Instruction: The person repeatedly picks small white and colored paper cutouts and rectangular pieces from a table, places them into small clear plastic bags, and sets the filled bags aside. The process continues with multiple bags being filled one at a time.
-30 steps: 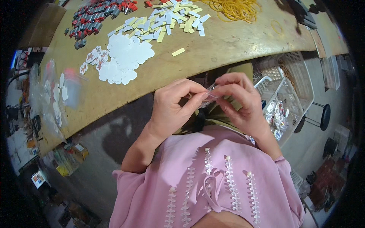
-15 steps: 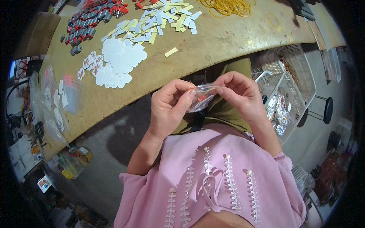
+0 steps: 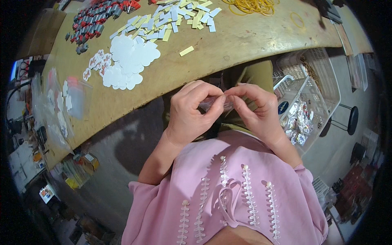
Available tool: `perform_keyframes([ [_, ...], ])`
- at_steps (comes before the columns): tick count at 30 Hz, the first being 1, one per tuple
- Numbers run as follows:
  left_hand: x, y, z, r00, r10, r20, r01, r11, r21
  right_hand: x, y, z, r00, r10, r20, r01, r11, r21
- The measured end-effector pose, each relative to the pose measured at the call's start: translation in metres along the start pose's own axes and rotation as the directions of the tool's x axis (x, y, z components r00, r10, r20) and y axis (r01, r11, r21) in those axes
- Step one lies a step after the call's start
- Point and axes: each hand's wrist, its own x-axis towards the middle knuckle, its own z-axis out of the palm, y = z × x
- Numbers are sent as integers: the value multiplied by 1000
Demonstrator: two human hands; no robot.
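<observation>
Above my lap, a small clear plastic bag is pinched along its top edge by both hands. My left hand holds it between thumb and forefinger. My right hand grips the same edge, thumb and fingertips almost touching those of the left. Most of the bag lies hidden behind the fingers, and I cannot make out its contents now. On the table beyond are white scallop-edged cards, small printed cutouts, and a heap of yellow and pale-blue slips.
Grey-and-red small parts and yellow rubber bands lie at the table's far side. Clear plastic bags rest at its left end. To my right, a white plastic basket holds many small packets. A black-seated stool stands beyond.
My hands have drawn together along the bag's top edge, the left moving right. The red item visible in the bag before is now hidden. The view has shifted slightly.
</observation>
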Motion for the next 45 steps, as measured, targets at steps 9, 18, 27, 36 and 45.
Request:
perform_keyframes([
  [9,3,-1,-2,972,202,115,-226,940,255,-2,4,-1,996,-50,78,58,993,-103],
  [18,-6,1,-17,929,-159,334,173,985,-11,-5,-1,-8,968,44,248,-53,998,31],
  [27,-9,-3,-12,960,57,274,-81,994,76,-8,9,-7,969,60,238,-74,996,49],
  [36,-17,-7,-28,971,126,204,-134,991,26,-9,23,-28,926,265,269,-332,910,247],
  [45,-31,-43,-162,865,55,-499,239,829,505,-62,144,-228,878,446,-174,-459,887,-40],
])
